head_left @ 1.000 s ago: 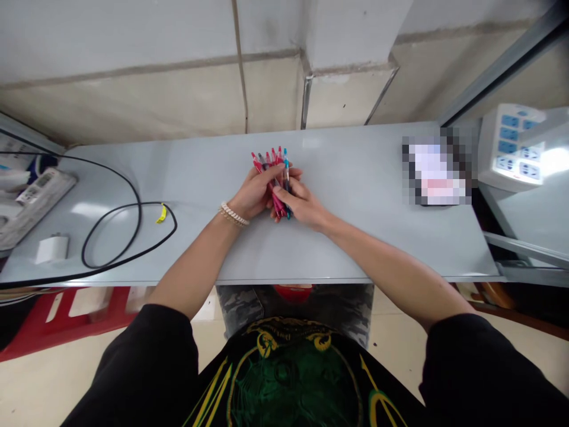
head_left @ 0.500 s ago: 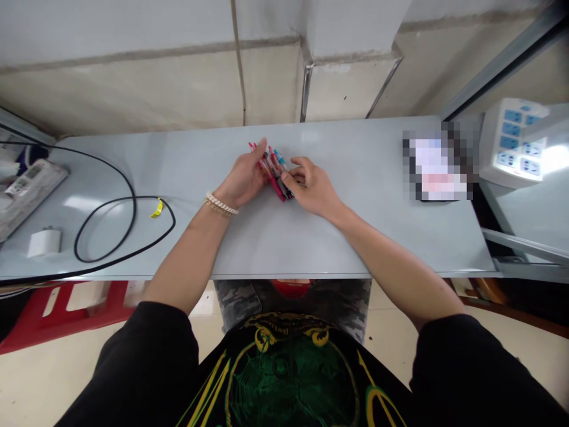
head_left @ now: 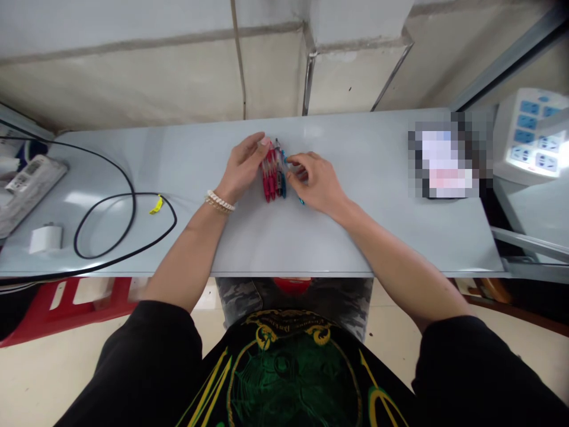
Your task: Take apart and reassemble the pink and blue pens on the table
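Observation:
Several pens point(head_left: 272, 172) lie side by side on the grey table, red ones on the left, a dark one and blue ones towards the right. My left hand point(head_left: 243, 166) is beside their left edge, thumb and fingers apart, its thumb tip at the upper ends of the red pens. On the other side, my right hand point(head_left: 317, 182) has thumb and fingers curled in around a blue pen point(head_left: 301, 201). One end of that pen pokes out below the thumb; most of it is hidden by the hand.
A black cable point(head_left: 133, 207) with a yellow tag point(head_left: 156, 204) loops over the left of the table point(head_left: 284, 249). Further left are a white charger point(head_left: 46, 238) and a pale box point(head_left: 33, 190). A blurred phone point(head_left: 444, 160) and a power strip point(head_left: 528, 139) are at right.
The bunched, slanting pens now lie more upright in a row on the table. My left hand has eased off them, and my right hand has moved slightly right with a blue pen.

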{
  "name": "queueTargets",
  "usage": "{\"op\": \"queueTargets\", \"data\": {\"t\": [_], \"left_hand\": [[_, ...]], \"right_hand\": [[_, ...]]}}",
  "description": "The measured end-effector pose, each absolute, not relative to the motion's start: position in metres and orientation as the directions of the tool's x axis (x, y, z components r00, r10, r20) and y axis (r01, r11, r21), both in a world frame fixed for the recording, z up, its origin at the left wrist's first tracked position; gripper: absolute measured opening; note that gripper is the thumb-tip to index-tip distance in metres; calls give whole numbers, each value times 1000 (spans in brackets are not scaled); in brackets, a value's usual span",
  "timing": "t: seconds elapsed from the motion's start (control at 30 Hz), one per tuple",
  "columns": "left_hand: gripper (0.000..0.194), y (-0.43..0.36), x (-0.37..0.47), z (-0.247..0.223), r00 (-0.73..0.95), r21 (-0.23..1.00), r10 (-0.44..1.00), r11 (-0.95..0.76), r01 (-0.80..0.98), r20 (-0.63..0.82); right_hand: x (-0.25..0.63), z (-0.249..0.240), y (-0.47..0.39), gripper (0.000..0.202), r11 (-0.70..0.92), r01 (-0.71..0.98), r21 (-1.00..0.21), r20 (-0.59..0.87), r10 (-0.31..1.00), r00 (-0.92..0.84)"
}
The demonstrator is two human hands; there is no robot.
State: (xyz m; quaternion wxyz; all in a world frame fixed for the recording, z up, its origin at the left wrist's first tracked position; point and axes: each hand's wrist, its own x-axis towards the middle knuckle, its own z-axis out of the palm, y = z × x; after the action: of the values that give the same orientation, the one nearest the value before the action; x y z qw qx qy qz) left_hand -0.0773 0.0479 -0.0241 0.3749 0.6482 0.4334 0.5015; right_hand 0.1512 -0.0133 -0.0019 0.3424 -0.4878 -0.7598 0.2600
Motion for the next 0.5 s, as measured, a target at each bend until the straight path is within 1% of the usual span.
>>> {"op": "queueTargets", "data": {"t": [0.1, 0.17, 0.3, 0.5], "left_hand": [[66, 41, -75, -18, 184, 871, 924, -378, 313, 335], [64, 38, -74, -16, 237, 834, 901, -428, 347, 364], [57, 38, -73, -22, 299, 800, 881, -462, 382, 367], [49, 42, -77, -30, 272, 827, 902, -420, 374, 335]], "right_hand": [[151, -5, -14, 37, 424, 570, -704, 295, 904, -309], [149, -7, -16, 37, 447, 575, -685, 297, 892, -341], [148, -11, -17, 34, 478, 580, -660, 263, 870, -418], [153, -12, -10, 35, 500, 575, -648, 270, 856, -440]]}}
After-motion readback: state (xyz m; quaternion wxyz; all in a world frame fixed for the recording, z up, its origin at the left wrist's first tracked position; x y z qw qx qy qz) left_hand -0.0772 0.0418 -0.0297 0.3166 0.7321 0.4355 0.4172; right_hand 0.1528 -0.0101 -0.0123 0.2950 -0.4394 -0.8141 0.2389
